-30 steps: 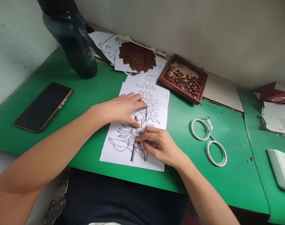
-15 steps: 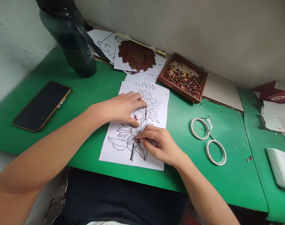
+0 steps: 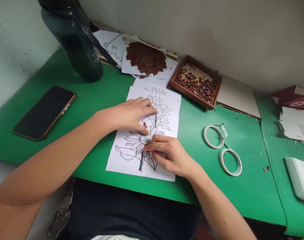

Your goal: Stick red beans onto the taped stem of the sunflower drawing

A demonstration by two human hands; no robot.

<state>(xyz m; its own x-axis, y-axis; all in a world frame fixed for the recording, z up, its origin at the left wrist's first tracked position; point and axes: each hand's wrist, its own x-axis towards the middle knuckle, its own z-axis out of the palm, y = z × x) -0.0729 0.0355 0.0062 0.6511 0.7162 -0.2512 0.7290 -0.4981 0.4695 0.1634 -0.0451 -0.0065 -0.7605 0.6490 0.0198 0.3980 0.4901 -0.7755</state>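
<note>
A white sheet of paper (image 3: pixel 169 140) with black line drawings of sunflowers lies before me. My left hand (image 3: pixel 131 115) rests flat on its upper half, fingers apart, its thumb at the top of the lower flower's dotted centre (image 3: pixel 146 139). Small dark red pieces (image 3: pixel 144 124) show beside that thumb. Just below the centre, on the petals, my right hand (image 3: pixel 168 151) touches the paper with its fingertips. Its thumb and forefinger are drawn close together and the other fingers are curled. Whatever lies under those tips is too small to name.
Behind the sheet lie a heap of reddish-brown beans (image 3: pixel 146 59) on paper and a wooden tray (image 3: pixel 212 106) of mixed beans. Two tape rolls (image 3: pixel 230 162) sit at right. A phone (image 3: pixel 44 111) and dark bottle (image 3: pixel 79 50) stand at left, a white case (image 3: pixel 298 178) far right.
My right fingertips have slid slightly down and left, from the flower's centre to the petals below it. My left hand has stayed in place.
</note>
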